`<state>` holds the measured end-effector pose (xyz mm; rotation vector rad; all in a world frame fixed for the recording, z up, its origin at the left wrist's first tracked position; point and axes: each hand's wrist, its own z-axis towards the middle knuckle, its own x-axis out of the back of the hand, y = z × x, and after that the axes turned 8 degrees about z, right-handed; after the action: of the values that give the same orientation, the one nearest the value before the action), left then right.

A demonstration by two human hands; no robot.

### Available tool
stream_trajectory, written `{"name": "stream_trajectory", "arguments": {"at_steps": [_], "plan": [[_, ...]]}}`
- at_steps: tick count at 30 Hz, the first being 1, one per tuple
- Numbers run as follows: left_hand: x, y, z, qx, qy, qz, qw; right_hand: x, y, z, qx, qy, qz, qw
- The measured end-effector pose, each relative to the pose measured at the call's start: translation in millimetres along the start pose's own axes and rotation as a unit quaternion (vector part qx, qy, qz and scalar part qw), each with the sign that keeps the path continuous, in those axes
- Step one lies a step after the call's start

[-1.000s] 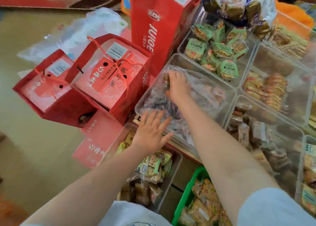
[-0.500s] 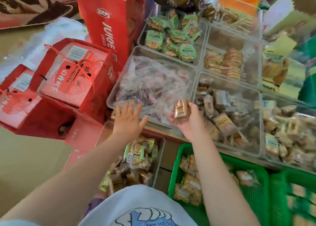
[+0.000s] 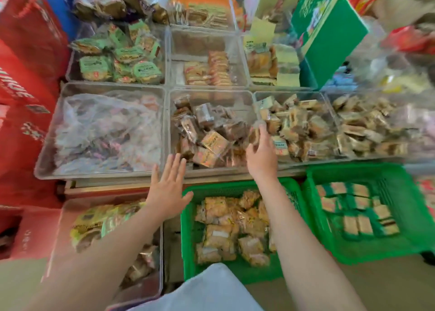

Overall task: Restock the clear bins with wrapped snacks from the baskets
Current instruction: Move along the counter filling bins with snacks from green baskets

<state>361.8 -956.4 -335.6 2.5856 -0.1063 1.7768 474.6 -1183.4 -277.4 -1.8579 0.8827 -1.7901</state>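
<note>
While the right hand (image 3: 261, 154) pinches one wrapped snack (image 3: 254, 133) over the wall between the middle clear bin (image 3: 211, 94) and its three-o'clock neighbour, presumably for sorting, the left hand (image 3: 167, 188) hovers flat and empty at seven o'clock. Restock supply: green basket (image 3: 188, 228), six o'clock.

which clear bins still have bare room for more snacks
The back-middle bin has bare room along its far side, behind the orange-wrapped packs. The front-left bin has a bare margin around its plastic bag. The two brown-snack bins by the right hand are crowded.
</note>
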Motion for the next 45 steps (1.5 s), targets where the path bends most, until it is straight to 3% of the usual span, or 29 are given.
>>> {"name": "stream_trajectory", "arguments": {"at_steps": [3,5,11,14,16,17,19,21,24,30,32,34,37,40,43,45], "plan": [[-2,2,1,-0.002,0.009,0.007,1.0,-20,26,11,0.024,-0.131,-0.133,0.982],[-4,2,3,0.0,0.017,0.01,1.0,-32,33,12,0.016,-0.164,-0.162,0.973],[-1,2,5,-0.004,-0.003,0.021,1.0,-31,28,24,-0.005,-0.154,-0.167,0.974],[12,3,-1,0.0,0.016,-0.079,0.997,-21,7,9,0.035,-0.041,-0.144,0.988],[16,0,-20,0.063,0.116,-0.248,0.96,-19,-7,-20,0.09,0.04,-0.062,0.993],[15,-4,-34,0.107,0.174,-0.305,0.93,-20,-12,-40,0.106,0.04,-0.012,0.994],[-2,-20,-64,0.183,0.218,-0.337,0.898,-30,-20,-83,0.088,-0.04,0.077,0.992],[-34,-45,-91,0.257,0.173,-0.345,0.886,-55,-22,-119,0.013,-0.166,0.127,0.978],[-81,-82,-125,0.357,0.098,-0.345,0.862,-109,-13,-155,-0.081,-0.324,0.097,0.938],[-124,-121,-166,0.35,-0.05,-0.373,0.858,-191,-10,-209,-0.106,-0.467,-0.029,0.878],[-137,-127,-173,0.344,-0.076,-0.377,0.857,-209,-15,-218,-0.109,-0.471,-0.036,0.875],[-143,-129,-179,0.337,-0.081,-0.386,0.855,-224,-19,-226,-0.096,-0.435,-0.031,0.894],[-145,-134,-187,0.326,-0.065,-0.389,0.859,-244,-24,-234,0.046,-0.347,-0.103,0.931],[-148,-142,-193,0.312,-0.064,-0.388,0.865,-262,-38,-234,0.203,-0.316,-0.185,0.908],[-148,-151,-197,0.301,-0.058,-0.4,0.864,-282,-47,-230,0.223,-0.396,-0.215,0.864],[-146,-156,-198,0.304,-0.053,-0.399,0.863,-290,-53,-228,0.202,-0.398,-0.226,0.866]]}}
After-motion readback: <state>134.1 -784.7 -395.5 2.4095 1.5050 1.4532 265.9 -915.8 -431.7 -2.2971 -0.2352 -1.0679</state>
